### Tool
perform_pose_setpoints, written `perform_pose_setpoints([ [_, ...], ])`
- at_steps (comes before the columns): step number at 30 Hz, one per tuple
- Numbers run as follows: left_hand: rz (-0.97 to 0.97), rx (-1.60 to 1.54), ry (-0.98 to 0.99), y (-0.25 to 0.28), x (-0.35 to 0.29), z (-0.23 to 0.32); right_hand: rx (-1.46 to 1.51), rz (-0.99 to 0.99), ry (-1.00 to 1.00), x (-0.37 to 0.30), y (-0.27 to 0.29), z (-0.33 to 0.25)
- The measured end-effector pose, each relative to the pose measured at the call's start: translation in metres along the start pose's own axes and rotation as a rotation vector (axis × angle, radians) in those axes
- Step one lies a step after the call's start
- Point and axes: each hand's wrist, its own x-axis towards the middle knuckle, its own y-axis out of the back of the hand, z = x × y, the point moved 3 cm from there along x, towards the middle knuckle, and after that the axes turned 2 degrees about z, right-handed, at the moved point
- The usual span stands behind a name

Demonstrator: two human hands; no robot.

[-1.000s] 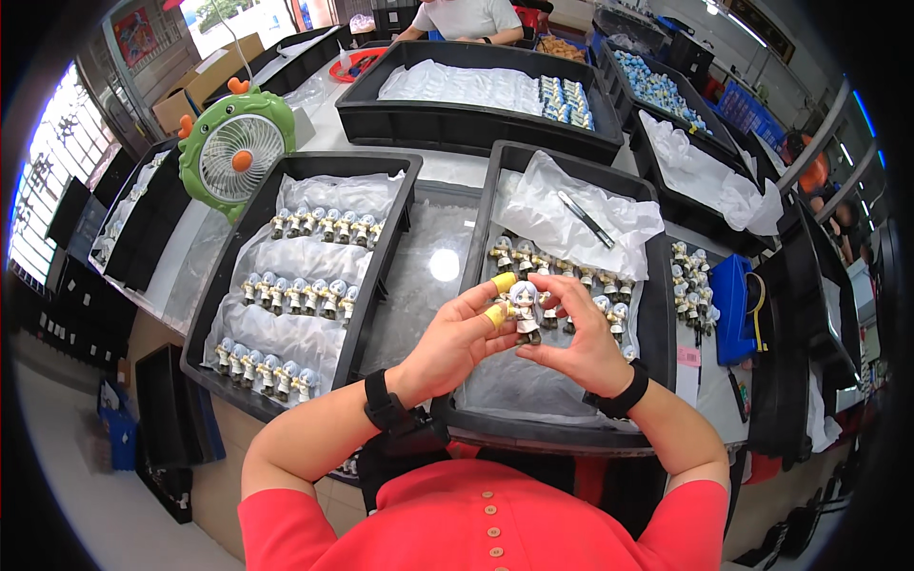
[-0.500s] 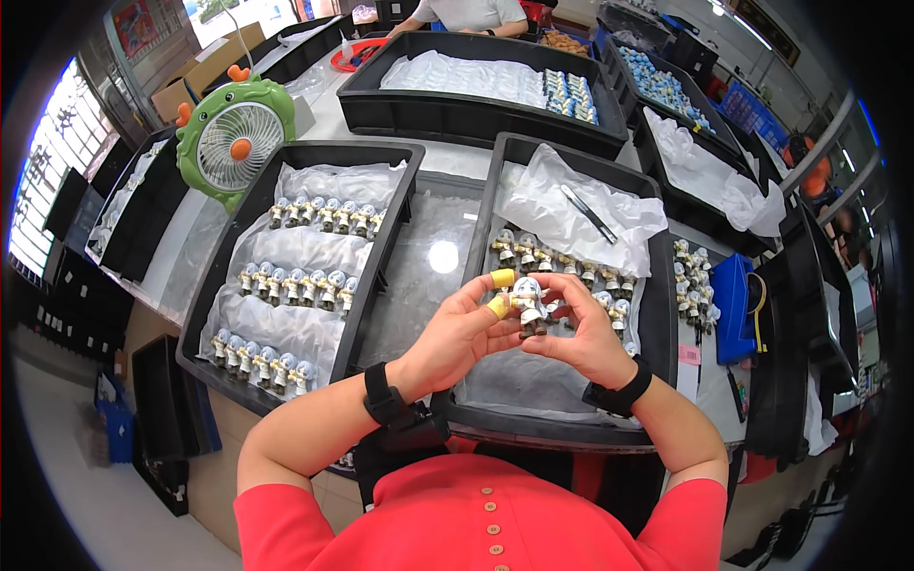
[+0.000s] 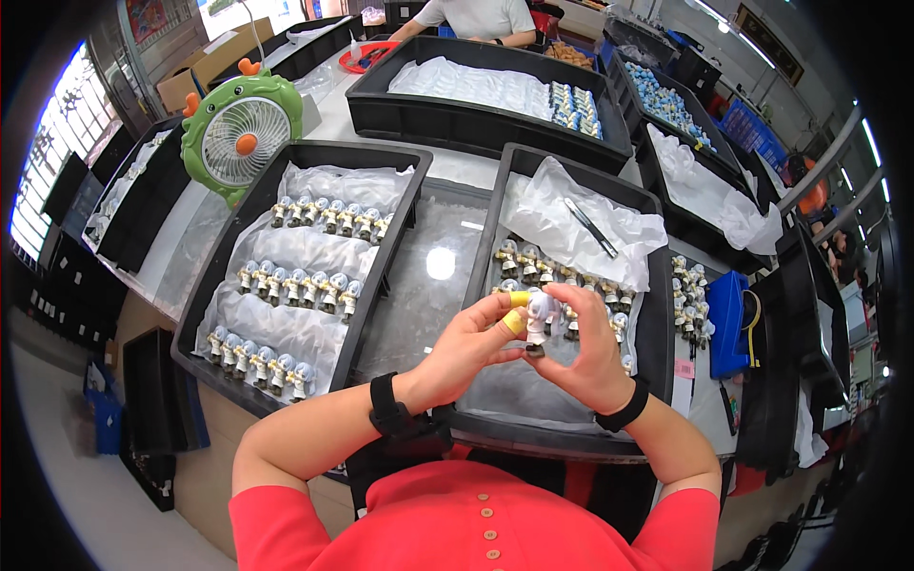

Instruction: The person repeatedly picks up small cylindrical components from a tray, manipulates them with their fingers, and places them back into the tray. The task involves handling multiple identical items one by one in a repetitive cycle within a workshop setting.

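Note:
Between my two hands, a small white-clad figurine (image 3: 538,324) with pale hair and dark boots stands upright above the right tray. My left hand (image 3: 471,338), with yellow covers on thumb and forefinger, pinches it from the left. Thumb and fingers of my right hand (image 3: 590,347) curve round its other side, touching it at head and feet. Beneath and behind my hands is a black tray (image 3: 481,252) with more such figurines, partly hidden by my fingers. Tweezers (image 3: 592,228) lie on the crumpled white sheet (image 3: 543,205) in it.
To the left, another black tray (image 3: 214,276) holds three rows of figurines on white sheets. A green fan (image 3: 243,133) stands behind it. At the back is a long tray (image 3: 447,119); a person (image 3: 481,17) sits beyond. A blue bin (image 3: 728,324) and loose figurines (image 3: 687,295) are at right.
The figurine has turned from facing me to a more sideways view. My right fingers have risen to its head, and both hands have shifted slightly right.

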Motion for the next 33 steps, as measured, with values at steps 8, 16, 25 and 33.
perform_pose_setpoints([
  [8,-0.207,-0.242,0.065,-0.007,-0.001,-0.002,-0.073,0.072,0.159,-0.003,-0.004,-0.012],
  [16,-0.315,-0.411,0.118,-0.014,0.0,0.0,0.05,0.053,0.194,-0.009,-0.01,-0.01],
  [25,-0.282,-0.352,0.178,-0.013,0.002,-0.004,0.182,-0.01,0.048,-0.005,-0.002,-0.012],
  [33,-0.351,-0.392,0.152,-0.012,0.001,-0.003,0.209,-0.01,-0.004,-0.004,-0.004,-0.009],
])
